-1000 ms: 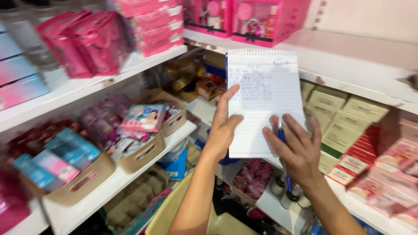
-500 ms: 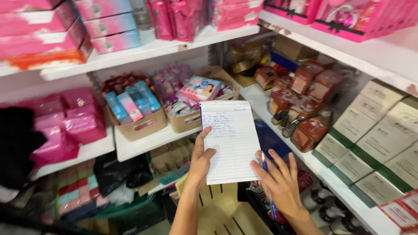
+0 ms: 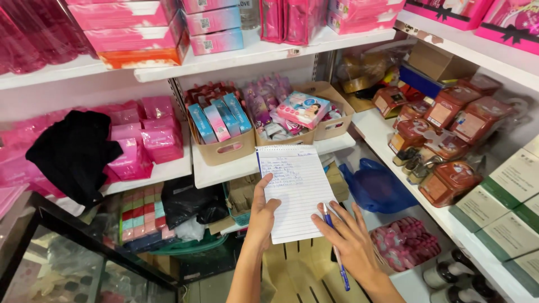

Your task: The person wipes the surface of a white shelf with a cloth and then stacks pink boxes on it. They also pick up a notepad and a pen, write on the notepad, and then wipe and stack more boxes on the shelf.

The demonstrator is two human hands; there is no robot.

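While the notepad (image 3: 297, 191) stands tilted at screen centre, I see my left hand (image 3: 263, 216) gripping its seven-o'clock edge, thumb pressed on the lined page, other fingers hidden behind. My right hand (image 3: 351, 238), at five o'clock of the pad, has fingers spread loosely, fingertips touching the page's lower corner, a blue pen (image 3: 336, 247) tucked between two fingers. Cardboard bins (image 3: 224, 151) sit at twelve o'clock.

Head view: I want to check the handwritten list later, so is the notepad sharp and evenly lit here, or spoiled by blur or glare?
In the head view the notepad is evenly lit, with no glare, its ruled lines crisp though the writing is small; the left hand and the right hand with the blue pen show little blur; glare sits on the glass case lower left; shelf edges bow slightly toward the frame's borders.
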